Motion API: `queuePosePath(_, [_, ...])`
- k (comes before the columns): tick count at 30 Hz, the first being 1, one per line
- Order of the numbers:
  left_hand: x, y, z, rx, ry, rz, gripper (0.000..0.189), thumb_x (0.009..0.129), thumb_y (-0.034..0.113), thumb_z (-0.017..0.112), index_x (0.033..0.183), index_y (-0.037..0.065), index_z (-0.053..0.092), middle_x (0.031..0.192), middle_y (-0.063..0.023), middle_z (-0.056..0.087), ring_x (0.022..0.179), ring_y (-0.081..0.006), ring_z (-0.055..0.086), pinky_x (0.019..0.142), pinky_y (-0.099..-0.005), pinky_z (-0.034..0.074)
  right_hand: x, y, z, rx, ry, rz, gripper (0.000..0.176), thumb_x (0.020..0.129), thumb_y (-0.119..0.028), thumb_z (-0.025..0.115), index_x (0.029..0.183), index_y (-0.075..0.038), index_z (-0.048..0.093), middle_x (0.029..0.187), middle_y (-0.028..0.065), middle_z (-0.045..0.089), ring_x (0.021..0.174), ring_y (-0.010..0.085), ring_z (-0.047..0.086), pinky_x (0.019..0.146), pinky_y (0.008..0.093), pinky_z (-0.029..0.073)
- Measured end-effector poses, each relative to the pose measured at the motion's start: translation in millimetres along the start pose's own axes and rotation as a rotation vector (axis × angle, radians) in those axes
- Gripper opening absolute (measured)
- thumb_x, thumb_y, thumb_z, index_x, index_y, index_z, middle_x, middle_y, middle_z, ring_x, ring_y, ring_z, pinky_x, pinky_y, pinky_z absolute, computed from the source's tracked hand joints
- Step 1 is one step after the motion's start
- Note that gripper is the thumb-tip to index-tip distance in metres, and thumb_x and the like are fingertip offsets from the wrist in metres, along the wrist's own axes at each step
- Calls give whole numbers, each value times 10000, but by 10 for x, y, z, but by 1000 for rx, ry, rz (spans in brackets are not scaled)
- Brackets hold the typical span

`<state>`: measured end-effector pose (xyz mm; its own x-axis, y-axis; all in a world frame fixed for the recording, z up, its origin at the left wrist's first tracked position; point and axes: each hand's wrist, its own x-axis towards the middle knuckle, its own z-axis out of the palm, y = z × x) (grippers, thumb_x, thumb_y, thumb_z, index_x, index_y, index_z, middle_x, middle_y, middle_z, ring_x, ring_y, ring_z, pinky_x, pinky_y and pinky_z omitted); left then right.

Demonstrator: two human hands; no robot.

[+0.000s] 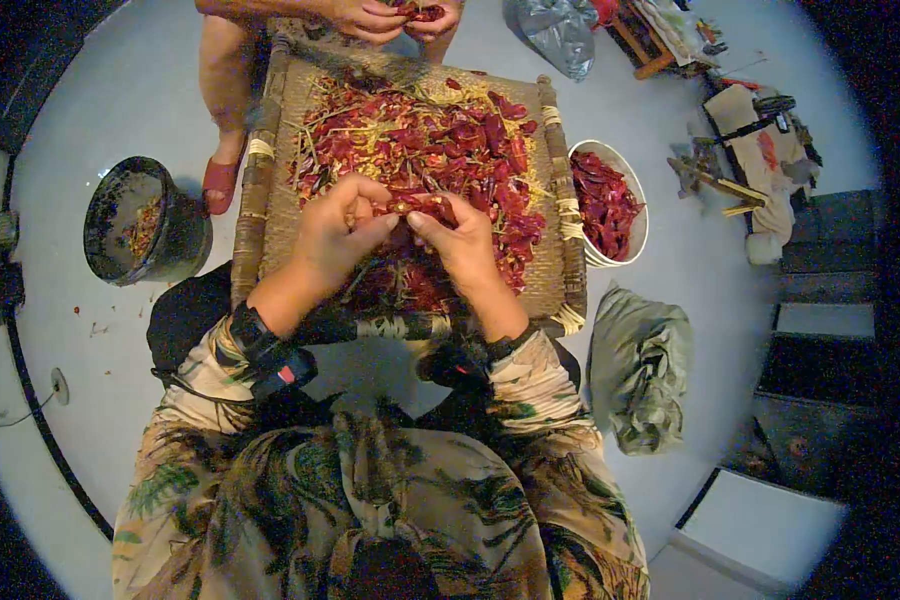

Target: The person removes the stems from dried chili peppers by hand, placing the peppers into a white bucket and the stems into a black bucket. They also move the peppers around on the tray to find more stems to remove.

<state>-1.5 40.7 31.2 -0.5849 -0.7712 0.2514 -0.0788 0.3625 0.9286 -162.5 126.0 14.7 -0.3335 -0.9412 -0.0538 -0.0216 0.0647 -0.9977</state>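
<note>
Both of my hands meet over a woven tray (280, 120) heaped with dried red chili peppers (430, 135), yellow seeds and stems. Between them is one dried chili pepper (402, 206), pinched from both sides. My left hand (335, 225) grips its left end with thumb and fingers. At the other end, my right hand (458, 235) presses it with the thumb on top. The fingers under the pepper are partly hidden.
A black bucket (175, 235) with scraps stands left of the tray. To the right are a white bucket (645, 215) of red peppers and a grey-green sack (642, 370). Opposite, another person's hands (375, 20) hold a pepper; a red slipper (220, 187) is below.
</note>
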Motion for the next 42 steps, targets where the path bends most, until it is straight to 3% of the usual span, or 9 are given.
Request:
queuePosePath(7, [6,37,-43,8,-66,4,188,775,29,678,948,43,605,635,-8,494,571,-67,437,507,-229,369,-38,-55,-5,87,8,21,166,825,-98,652,975,-32,622,785,-12,614,655,59,524,599,208,425])
queuePosePath(10, [28,-43,-1,115,-35,301,160,794,58,664,940,28,604,665,-35,523,575,-96,463,523,-253,390,-39,11,-12,101,-12,20,143,833,-97,646,956,-31,614,748,-18,591,613,56,498,559,199,397])
queuePosePath(17, [5,-81,-48,53,-168,163,113,816,79,635,907,22,598,698,-62,558,600,-140,517,550,-275,423,-62,24,-50,103,-115,51,197,829,-93,644,1017,-40,625,816,-19,627,695,64,545,623,216,443])
queuePosePath(23, [-16,-24,-42,105,-185,164,104,798,83,638,865,35,575,667,-74,524,580,-154,486,541,-300,411,-65,-49,-31,-155,-108,-140,193,854,-75,606,1043,-38,610,849,-16,610,677,46,522,621,201,448])
queuePosePath(26, [-21,23,-81,133,-246,135,111,801,98,624,859,33,555,675,-103,529,599,-179,520,553,-314,424,-50,-22,-69,-293,-148,-254,233,821,-27,597,1054,-22,602,916,26,629,748,101,575,682,241,470])
queuePosePath(29, [-42,75,-79,188,-289,98,117,814,111,597,866,30,532,705,-149,546,643,-273,568,578,-357,443,-66,-94,-70,-407,-146,-404,298,729,27,562,1025,8,595,1029,164,627,1002,293,600,859,347,464])
queuePosePath(32, [-43,110,-87,273,-324,102,122,828,130,576,871,34,513,743,-189,556,710,-372,577,602,-405,451,-64,-94,-82,-470,-156,-429,321,710,38,545,1026,9,587,1023,178,620,991,328,596,858,360,465])
queuePosePath(38, [-40,-14,-81,309,-340,174,129,849,165,557,875,51,502,772,-198,573,744,-404,573,612,-439,454,-67,-40,-100,-552,-148,-426,317,716,21,560,1031,-4,580,1008,178,618,973,342,593,841,376,468])
queuePosePath(42, [-34,-55,-72,358,-358,242,155,862,202,542,876,51,507,755,-194,584,737,-407,577,621,-461,462,-80,-81,-107,-580,-184,-403,276,746,31,575,1020,-2,587,980,140,620,937,266,607,810,325,466])
